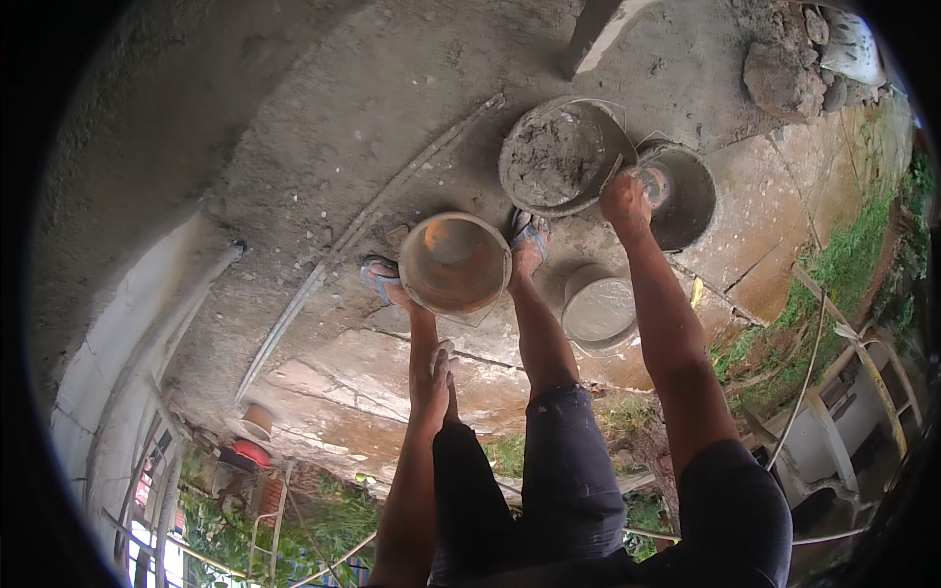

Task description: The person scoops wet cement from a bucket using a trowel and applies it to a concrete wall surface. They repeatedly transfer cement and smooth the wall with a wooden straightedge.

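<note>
The left hand [431, 384] hangs beside the left leg, its grip loose and open. A grey bucket [600, 316] sits on the ground near the right foot, and an orange-stained bucket [456, 279] stands between the sandalled feet. Farther out, the right hand [627, 201] is where a mortar bucket [600, 137] adjoins a dark bucket [694, 220]; whether its curled grip is closed on anything cannot be told. Beyond lies a rough stone [782, 80].

Rough, matt mortar [557, 155], matt cloth shorts [570, 456]
</note>
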Available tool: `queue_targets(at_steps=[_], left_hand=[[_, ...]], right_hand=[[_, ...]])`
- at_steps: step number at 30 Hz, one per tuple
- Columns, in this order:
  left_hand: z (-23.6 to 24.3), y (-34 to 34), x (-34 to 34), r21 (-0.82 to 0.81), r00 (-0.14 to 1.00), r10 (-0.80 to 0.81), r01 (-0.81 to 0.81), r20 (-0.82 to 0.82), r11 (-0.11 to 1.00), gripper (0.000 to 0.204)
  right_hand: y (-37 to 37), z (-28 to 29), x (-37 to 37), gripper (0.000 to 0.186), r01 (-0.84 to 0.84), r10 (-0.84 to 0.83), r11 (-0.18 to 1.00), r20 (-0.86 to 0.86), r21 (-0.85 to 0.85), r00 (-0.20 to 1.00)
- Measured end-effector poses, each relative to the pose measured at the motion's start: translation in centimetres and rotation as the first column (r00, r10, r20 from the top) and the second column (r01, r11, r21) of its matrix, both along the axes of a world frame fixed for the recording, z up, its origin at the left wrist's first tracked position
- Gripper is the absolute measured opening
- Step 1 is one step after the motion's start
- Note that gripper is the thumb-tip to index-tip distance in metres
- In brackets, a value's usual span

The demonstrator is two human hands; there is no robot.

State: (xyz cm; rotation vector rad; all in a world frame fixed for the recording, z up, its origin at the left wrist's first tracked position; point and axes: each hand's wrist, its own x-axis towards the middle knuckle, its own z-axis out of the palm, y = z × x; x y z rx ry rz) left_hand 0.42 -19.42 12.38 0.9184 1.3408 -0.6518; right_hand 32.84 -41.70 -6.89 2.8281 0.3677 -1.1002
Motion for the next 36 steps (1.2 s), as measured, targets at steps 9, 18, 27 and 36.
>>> queue_targets(at_steps=[9, 18, 27, 36], left_hand=[[-0.3, -1.8, -1.5, 0.032, 0.998, 0.067, -0.067, 0.005, 0.997, 0.046], [-1.1, -2.4, -5.5, -0.029, 0.969, 0.242, -0.241, 0.043, 0.97, 0.042], [0.9, -0.4, -4.8, 0.054, 0.993, 0.084, -0.08, -0.086, 0.995, 0.054], [1.3, -0.3, -4.4, 0.081, 0.994, 0.087, -0.082, -0.061, 0.993, 0.052]], right_hand=[[1.2, 1.3, -5.9, 0.04, -0.619, 0.629, 0.776, 0.062, -0.126, 0.775], [4.3, -5.3, -6.6, 0.032, 0.138, -0.124, 0.986, -0.147, 0.09, 0.981], [3.0, -2.5, -9.4, 0.034, 0.544, -0.469, 0.73, -0.276, 0.413, 0.839], [2.2, 3.9, -9.2, 0.03, 0.345, -0.398, 0.876, 0.104, 0.336, 0.911]])
